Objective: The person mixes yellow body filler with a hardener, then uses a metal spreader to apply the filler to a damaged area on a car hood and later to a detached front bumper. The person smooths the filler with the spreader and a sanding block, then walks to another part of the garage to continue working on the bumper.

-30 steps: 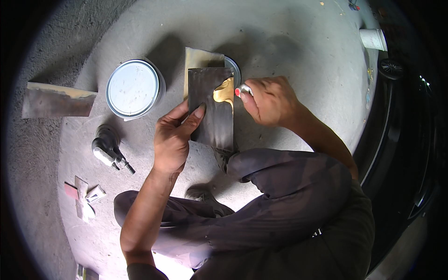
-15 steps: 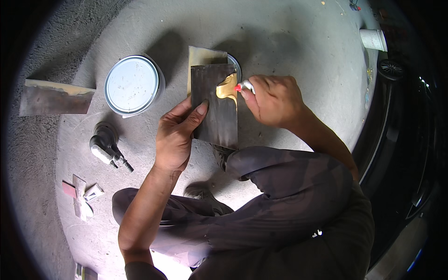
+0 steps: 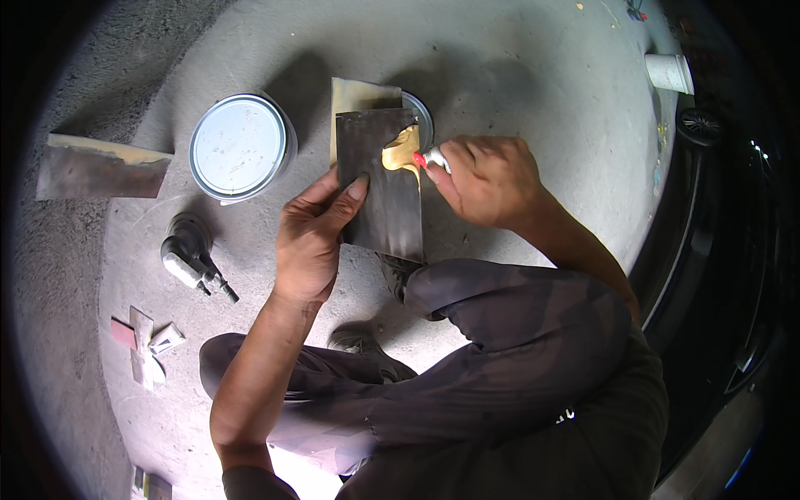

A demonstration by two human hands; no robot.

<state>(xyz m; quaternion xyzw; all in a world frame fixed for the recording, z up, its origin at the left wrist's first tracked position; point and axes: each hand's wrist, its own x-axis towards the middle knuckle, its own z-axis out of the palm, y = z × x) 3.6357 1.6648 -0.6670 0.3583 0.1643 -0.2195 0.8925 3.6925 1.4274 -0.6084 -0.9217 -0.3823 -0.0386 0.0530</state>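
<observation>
My left hand (image 3: pixel 312 237) is closed around the left edge of a dark flat plate (image 3: pixel 375 200), its thumb on top. A lump of yellow-tan putty (image 3: pixel 402 150) sits near the plate's upper right edge, with a thin run below it. Behind the dark plate shows a second, putty-smeared plate (image 3: pixel 354 93); whether my fingers also hold it is hidden. My right hand (image 3: pixel 492 179) grips a small whitish tube (image 3: pixel 437 158), mostly hidden in the fingers. Its red tip (image 3: pixel 419 159) is at the putty's right edge.
Left of the plates stands a lidded tin (image 3: pixel 237 148); another round tin (image 3: pixel 423 117) is partly hidden behind them. A sander-like tool (image 3: pixel 190 254), a putty-edged sheet (image 3: pixel 104 171) and small flat scrapers (image 3: pixel 142 358) lie leftward. A white bucket (image 3: pixel 669 73) stands far right, near a dark car (image 3: pixel 708 250).
The dark plate and the tube's red tip sit slightly farther left in the picture. Both hands keep the same grips, and the putty lump looks much the same.
</observation>
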